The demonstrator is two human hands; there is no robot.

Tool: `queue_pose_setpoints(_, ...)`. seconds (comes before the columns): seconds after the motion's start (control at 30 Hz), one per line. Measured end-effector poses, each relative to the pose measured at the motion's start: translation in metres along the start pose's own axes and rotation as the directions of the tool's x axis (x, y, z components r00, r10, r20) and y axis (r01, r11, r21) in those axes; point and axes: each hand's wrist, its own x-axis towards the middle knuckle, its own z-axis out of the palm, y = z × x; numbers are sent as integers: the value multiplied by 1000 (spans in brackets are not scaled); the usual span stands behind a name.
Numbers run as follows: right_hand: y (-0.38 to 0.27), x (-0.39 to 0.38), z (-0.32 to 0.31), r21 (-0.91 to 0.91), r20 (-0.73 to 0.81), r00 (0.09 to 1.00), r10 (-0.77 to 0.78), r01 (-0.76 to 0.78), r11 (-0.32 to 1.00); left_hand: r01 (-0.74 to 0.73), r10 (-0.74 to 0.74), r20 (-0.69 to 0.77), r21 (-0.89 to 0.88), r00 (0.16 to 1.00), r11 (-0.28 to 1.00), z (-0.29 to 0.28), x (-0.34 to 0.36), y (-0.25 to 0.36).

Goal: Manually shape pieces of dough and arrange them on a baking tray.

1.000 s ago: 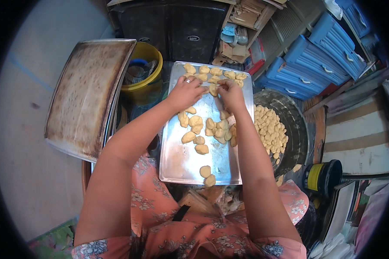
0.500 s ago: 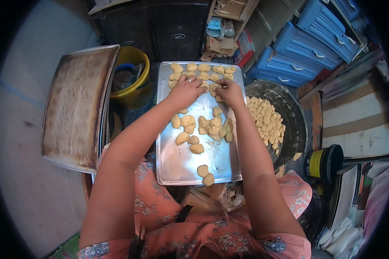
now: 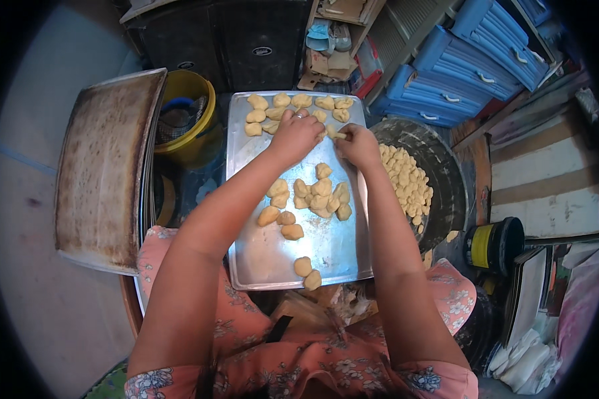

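One dough piece [image 3: 333, 132] pinched by right hand [image 3: 359, 145], just beside left hand [image 3: 299, 137] (grip unclear).

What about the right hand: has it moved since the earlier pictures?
Yes: against the metal baking tray, the right hand has moved right, toward the tray's right rim.

Free lower-left corner on tray [image 3: 261, 261], dough clump [image 3: 321, 187] an obstacle mid-tray
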Motion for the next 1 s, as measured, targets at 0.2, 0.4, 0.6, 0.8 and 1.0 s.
queue_pose_setpoints(0.2,26,6,3,159,-181,983,-36,65,985,15,-16,-104,-8,994,1000,12,14,2)
queue_pose_setpoints(0.4,15,-25,-3,265,-289,957,-12,92,960,-18,17,-37,-48,999,999,15,12,-8)
queue_pose_setpoints(0.6,16,-45,-15,33,-97,992,-84,88,996,-65,64,26,8,998,998,-49,-22,-1)
queue_pose_setpoints(0.8,12,-19,0,-52,-232,956,-181,173,984,194,-183,493,28,851,981,-102,-84,24)
queue_pose_setpoints(1.0,-6,-40,7,-142,-196,972,-131,104,984,310,-240,391,-126,888,942,-94,-109,-1)
